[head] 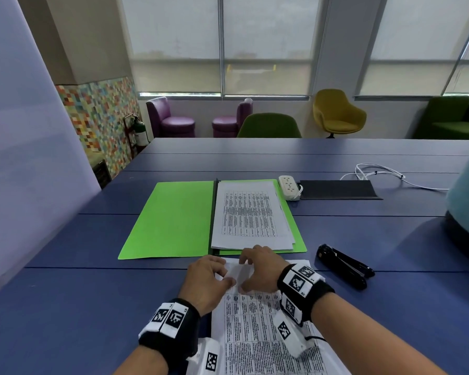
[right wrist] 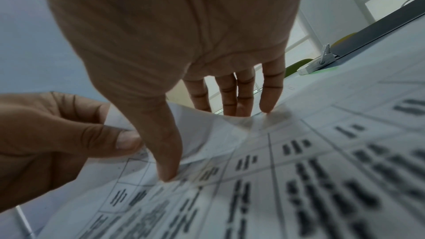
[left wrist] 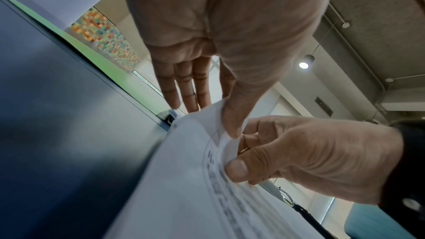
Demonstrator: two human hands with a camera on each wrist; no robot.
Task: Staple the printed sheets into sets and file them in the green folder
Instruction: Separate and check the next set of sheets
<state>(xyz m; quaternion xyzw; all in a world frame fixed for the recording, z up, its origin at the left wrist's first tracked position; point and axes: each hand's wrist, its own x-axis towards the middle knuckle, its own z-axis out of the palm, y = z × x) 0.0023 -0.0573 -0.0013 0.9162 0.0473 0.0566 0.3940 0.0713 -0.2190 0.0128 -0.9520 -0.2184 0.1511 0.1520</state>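
The left hand (head: 205,282) pinches the lifted top corner of the white printed paper sheets (head: 257,336). The right hand (head: 257,267) fingers (right wrist: 268,95) are spread, tips pressing the sheets' top edge.

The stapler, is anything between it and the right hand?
Nothing visible. The stapler lies on bare blue table just right of the right hand, touching nothing. But that hand rests on the loose printed sheets, whose top corner the left hand pinches.
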